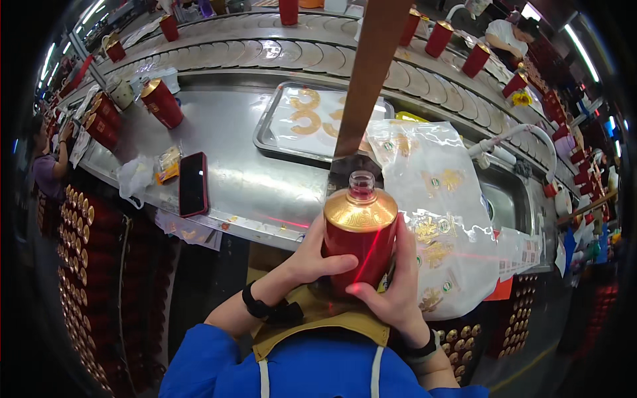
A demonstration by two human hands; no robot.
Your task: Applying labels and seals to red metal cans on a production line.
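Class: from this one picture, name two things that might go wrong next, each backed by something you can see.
1. The red bottle is uncapped and held off the steel counter by left hand and right hand; it might slip or spill.
2. The phone overhangs the counter's edge; a knock might drop it.

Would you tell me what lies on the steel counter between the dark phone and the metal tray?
In the head view, nothing: between the phone and the metal tray only bare steel counter shows, marked by reflections.
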